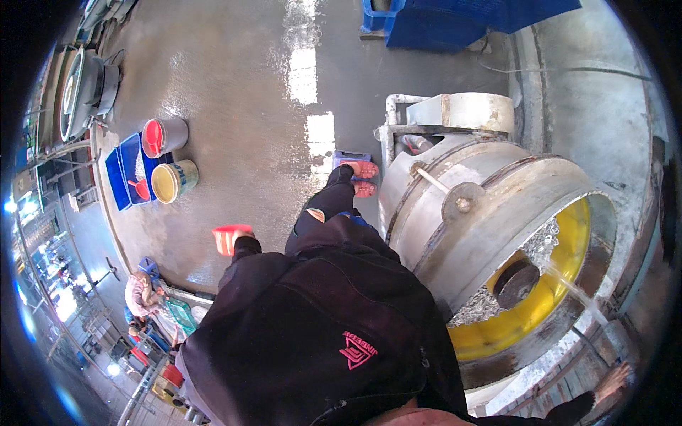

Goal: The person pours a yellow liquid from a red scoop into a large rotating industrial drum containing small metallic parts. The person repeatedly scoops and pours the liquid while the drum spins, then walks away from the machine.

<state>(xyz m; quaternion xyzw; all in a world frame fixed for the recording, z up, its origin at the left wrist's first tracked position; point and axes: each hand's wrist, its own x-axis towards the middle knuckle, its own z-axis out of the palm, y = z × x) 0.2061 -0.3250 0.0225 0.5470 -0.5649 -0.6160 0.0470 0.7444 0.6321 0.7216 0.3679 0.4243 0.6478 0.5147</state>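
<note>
My left hand (244, 233) is closed on a red plastic scoop (226, 239), held out to my left above the wet floor. The scoop is a little blurred by motion. To my right stands a large round tumbling drum (490, 206) of grey metal, its mouth lined in yellow (568, 284). Shiny small metal pieces (476, 307) lie inside around a dark hub (516, 282). Water (579, 292) streams into the drum from a pipe (615, 336). My right hand (612, 383) reaches beyond that pipe, fingers bent around something at the dark picture rim that I cannot make out.
Blue tubs (133, 170), a grey bucket (165, 136) and a cream bucket (175, 180) stand on the left floor. Another red scoop (141, 189) lies in a tub. Blue bins (462, 25) stand ahead. A co-worker (142, 292) sits far left by a green basket (181, 314).
</note>
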